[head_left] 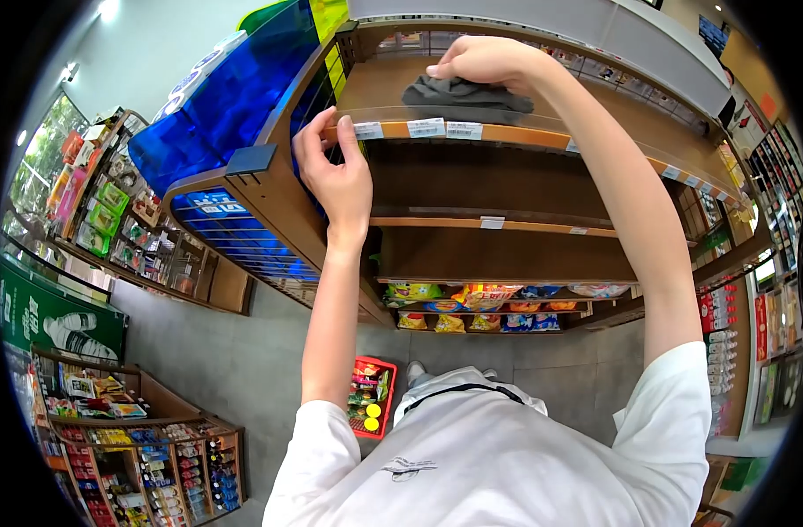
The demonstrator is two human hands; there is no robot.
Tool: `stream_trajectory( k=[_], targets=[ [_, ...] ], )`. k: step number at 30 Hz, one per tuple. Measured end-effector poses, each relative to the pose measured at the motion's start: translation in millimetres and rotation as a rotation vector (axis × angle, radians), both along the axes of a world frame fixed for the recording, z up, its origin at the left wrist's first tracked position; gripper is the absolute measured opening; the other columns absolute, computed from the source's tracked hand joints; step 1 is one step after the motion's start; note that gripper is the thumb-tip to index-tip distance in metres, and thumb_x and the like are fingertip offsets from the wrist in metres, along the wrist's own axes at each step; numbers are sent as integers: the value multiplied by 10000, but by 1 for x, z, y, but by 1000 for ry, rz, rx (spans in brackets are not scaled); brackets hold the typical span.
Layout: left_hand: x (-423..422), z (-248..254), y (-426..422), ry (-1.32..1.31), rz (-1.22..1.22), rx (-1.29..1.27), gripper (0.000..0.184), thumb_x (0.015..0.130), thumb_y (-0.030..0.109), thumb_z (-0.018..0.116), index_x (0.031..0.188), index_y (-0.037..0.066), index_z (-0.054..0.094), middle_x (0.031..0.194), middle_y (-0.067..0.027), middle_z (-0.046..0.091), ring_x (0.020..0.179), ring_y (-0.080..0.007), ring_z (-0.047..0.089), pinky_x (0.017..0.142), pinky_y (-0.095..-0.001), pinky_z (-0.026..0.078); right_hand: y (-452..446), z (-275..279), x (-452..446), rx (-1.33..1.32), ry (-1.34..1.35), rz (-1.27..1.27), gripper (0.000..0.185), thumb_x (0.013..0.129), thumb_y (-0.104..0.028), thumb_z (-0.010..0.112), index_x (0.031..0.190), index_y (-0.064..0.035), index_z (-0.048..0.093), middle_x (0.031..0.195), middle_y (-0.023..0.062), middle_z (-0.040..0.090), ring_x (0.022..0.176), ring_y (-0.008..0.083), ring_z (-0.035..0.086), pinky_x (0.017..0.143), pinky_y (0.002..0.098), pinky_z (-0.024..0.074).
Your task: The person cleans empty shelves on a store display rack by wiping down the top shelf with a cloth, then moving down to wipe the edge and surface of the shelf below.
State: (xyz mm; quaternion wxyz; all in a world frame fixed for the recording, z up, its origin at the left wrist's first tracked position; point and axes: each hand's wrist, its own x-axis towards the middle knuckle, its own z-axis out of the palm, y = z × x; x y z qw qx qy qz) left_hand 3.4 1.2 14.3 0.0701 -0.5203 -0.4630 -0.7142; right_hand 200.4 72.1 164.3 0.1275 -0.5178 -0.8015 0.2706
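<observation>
- Premises: a shop with a grey floor (270, 360), and stocked display racks (147, 457) at lower left of the frame.
- Fixture: a brown shelf unit (507, 180) fills the upper centre, a blue panel (226, 97) at its left end. Price labels (426, 128) line the front edge of its top shelf (379, 81).
- Grey cloth (471, 97): lies bunched on the top shelf, upper centre of the frame, just behind the labels.
- Right hand (489, 63): rests on the cloth from above, fingers bent and drawn in narrow. I cannot tell whether they grip it or only press.
- Left hand (335, 171): at the left end of the top shelf's front edge, fingers curved, a moderate gap between thumb and fingers. Firmness of hold cannot be told.
- Stock: bagged snacks (485, 296) sit on the lowest shelves, centre of the frame.
- Floor item: a red basket (392, 379) containing goods stands beside the person's feet, lower centre.
</observation>
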Motion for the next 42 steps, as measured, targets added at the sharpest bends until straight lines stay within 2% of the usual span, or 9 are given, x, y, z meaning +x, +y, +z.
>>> stream_trajectory(
  k=[2,3,4,6,7,12,20,33,42],
  targets=[
    [-1,-1,-2,28,5,-38,259,1016,178,631,1221,22,648,1123,-118,608,1001,-209,621,859,-341,518,4,-3,4,16,-18,-20,551,967,-422,662,1270,37,660,1229,189,675,1119,243,641,969,354,495],
    [2,-2,-3,-7,-27,-3,306,1013,157,614,1292,31,612,1174,-130,597,1095,-257,587,923,-369,493,0,-3,3,39,-23,-28,547,964,-423,664,1272,30,661,1226,189,677,1114,247,643,970,357,495],
    [4,-2,-4,-5,-21,2,306,1013,157,614,1292,31,612,1174,-130,597,1095,-257,587,923,-369,493,-2,-1,1,64,-27,-37,544,962,-424,667,1273,22,663,1222,188,679,1109,251,645,971,359,495],
    [10,-4,-9,281,191,174,391,958,114,649,1334,29,578,1253,-153,557,1172,-334,506,1023,-426,412,-4,2,-1,81,-83,-43,550,947,-436,680,1277,4,665,1231,190,676,1132,262,636,981,365,491],
    [15,1,-21,400,174,140,423,904,93,691,1318,66,607,1282,-138,548,1247,-356,444,1086,-460,347,-2,1,-2,98,-110,-45,555,941,-441,685,1283,-4,664,1240,193,672,1146,267,631,985,369,490],
    [37,5,-27,686,42,72,445,812,80,793,1233,170,681,1267,-16,577,1222,-289,443,1046,-396,344,-2,2,-5,36,-104,-23,559,929,-454,691,1281,-21,670,1254,197,666,1170,275,622,987,377,492],
    [35,5,-18,740,-29,20,432,823,146,789,1235,170,660,1233,-23,568,1183,-262,462,1013,-417,305,7,-2,-4,105,-189,-8,566,921,-484,690,1270,-37,682,1227,187,683,1133,279,642,971,379,501],
    [35,1,-13,682,66,73,376,820,100,780,1176,163,675,1146,-10,599,1121,-245,506,978,-406,325,3,-2,-5,149,-222,-11,572,919,-496,684,1264,-40,689,1230,186,690,1132,279,648,985,380,493],
    [30,22,-8,513,139,83,309,898,60,679,1204,101,660,1266,-60,615,1268,-304,475,1075,-420,311,6,-4,-4,159,-215,26,543,929,-482,675,1234,-35,709,1204,191,702,1120,283,652,980,383,489]
  ],
)
